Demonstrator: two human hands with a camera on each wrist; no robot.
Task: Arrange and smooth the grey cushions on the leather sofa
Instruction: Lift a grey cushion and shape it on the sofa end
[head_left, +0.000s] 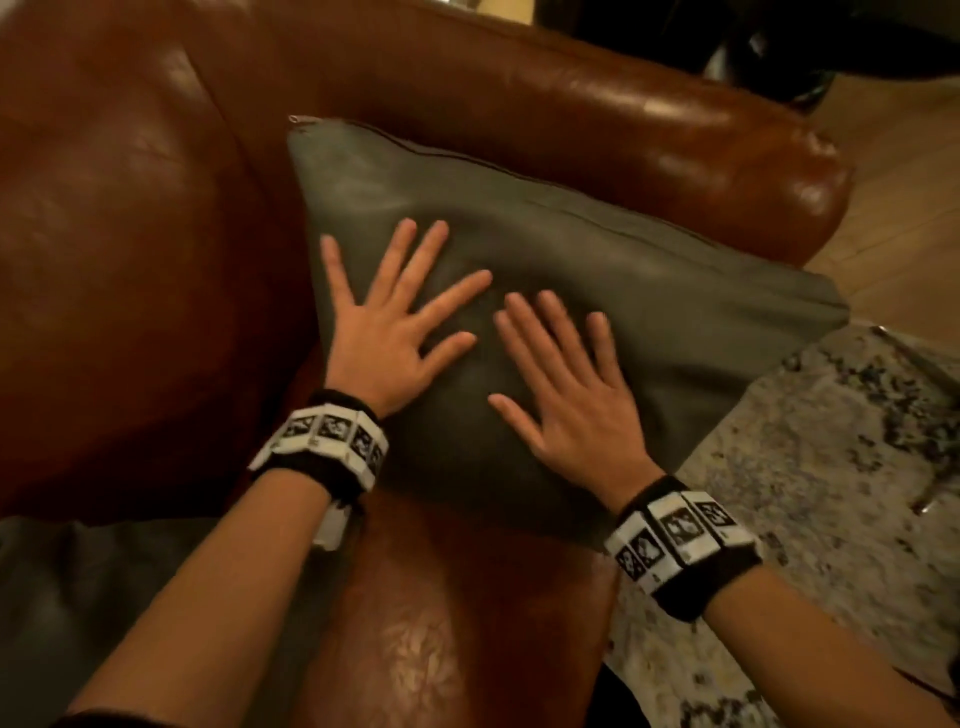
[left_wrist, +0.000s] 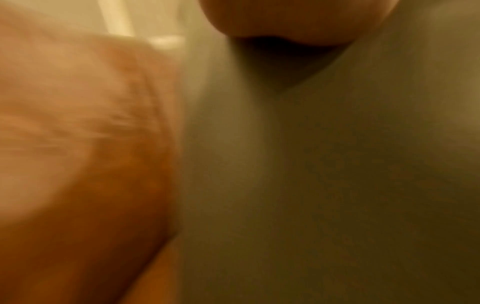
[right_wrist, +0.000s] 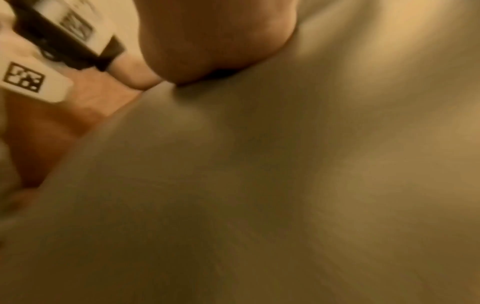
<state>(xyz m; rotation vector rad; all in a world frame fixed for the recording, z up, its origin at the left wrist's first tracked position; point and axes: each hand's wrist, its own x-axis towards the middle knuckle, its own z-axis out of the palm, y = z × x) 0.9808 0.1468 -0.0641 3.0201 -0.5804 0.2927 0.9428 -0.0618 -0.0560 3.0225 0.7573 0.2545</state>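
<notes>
Both hands (head_left: 395, 332) flat on cushion (head_left: 649, 291) (overhanging).

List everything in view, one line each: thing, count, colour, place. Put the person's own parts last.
grey cushion: one, grey, in the sofa corner against the armrest, under both hands.
second grey cushion: one, grey, partly in view at lower left on the seat.
leather sofa: one, brown, fills the left and top.
rug: one, pale with dark speckles, on the floor at right.
wooden floor: light brown, upper right.
wristbands: two, black and white, one on each wrist.
left hand: flat, fingers spread, pressing the grey cushion.
right hand: flat, pressing beside it.
</notes>
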